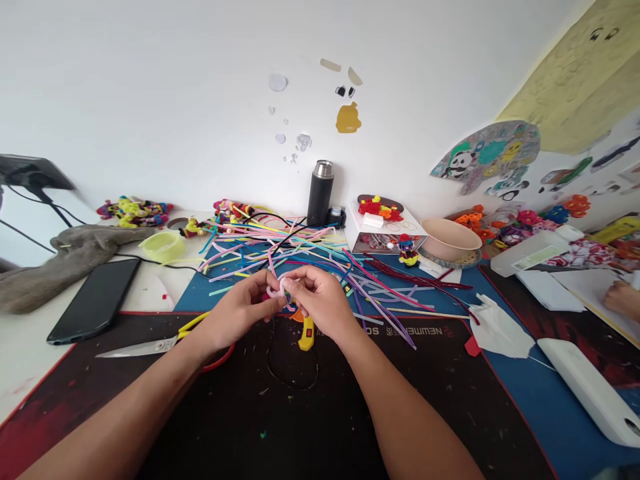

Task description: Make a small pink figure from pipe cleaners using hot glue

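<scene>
My left hand (239,309) and my right hand (320,301) meet above the black desk mat (250,413), fingers pinched together on a small curled pale pink pipe cleaner (281,288). Both hands grip it from either side. Behind them lies a spread heap of coloured pipe cleaners (310,260) on the blue mat. A yellow tool (306,332) lies just under my right hand. Scissors with yellow and red handles (165,341) lie beside my left wrist. A black loop of wire (293,367) rests on the mat between my forearms.
A black phone (95,300) and grey cloth (65,260) lie at left. At the back stand a dark flask (320,193), a white box (385,230) and a beige bowl (450,240). White paper (500,330) and a white case (590,390) lie right. Another person's hand (620,297) shows at far right.
</scene>
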A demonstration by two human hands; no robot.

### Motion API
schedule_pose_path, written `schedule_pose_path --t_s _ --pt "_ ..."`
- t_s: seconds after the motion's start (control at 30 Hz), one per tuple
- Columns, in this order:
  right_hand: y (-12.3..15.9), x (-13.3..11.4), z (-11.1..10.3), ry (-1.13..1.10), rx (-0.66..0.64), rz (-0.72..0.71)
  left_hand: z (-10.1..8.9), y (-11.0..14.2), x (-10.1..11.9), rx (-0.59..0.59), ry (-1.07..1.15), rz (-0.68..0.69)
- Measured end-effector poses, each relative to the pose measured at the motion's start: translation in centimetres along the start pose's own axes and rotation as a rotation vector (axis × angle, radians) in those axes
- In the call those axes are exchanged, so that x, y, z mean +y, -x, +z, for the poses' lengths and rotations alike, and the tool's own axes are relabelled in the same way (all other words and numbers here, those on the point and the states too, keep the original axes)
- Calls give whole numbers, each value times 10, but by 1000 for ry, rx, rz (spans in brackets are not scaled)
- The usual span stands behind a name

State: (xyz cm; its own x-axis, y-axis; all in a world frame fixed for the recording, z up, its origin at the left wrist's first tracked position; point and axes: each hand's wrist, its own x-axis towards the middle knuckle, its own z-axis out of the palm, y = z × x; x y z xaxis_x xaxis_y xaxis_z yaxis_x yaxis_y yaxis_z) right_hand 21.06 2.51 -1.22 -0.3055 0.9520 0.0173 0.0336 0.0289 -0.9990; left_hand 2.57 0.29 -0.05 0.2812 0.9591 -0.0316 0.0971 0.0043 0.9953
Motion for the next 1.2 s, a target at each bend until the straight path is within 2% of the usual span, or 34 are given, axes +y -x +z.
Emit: schedule_pose_path --t_s 0.17,0.37,0.6,0.77,0.93,1.07,1.2 --pt "-1 -2 0 -31 0 28 -3 -2 0 60 -46 -22" --pt "0 1 3 -98 -49 49 -6 -3 -5 218 -73 14" --pt "4 5 9 -29 -81 29 -7 -4 -13 306 -28 62" --pt "5 5 9 51 -26 -37 -9 -2 -17 245 -238 148" --pt "3 6 7 129 9 -90 -8 0 -13 160 -433 171" --pt "1 5 5 173 8 -100 -5 1 -10 73 -404 172" --pt "2 4 4 173 1 -95 -3 2 -7 17 -283 148"
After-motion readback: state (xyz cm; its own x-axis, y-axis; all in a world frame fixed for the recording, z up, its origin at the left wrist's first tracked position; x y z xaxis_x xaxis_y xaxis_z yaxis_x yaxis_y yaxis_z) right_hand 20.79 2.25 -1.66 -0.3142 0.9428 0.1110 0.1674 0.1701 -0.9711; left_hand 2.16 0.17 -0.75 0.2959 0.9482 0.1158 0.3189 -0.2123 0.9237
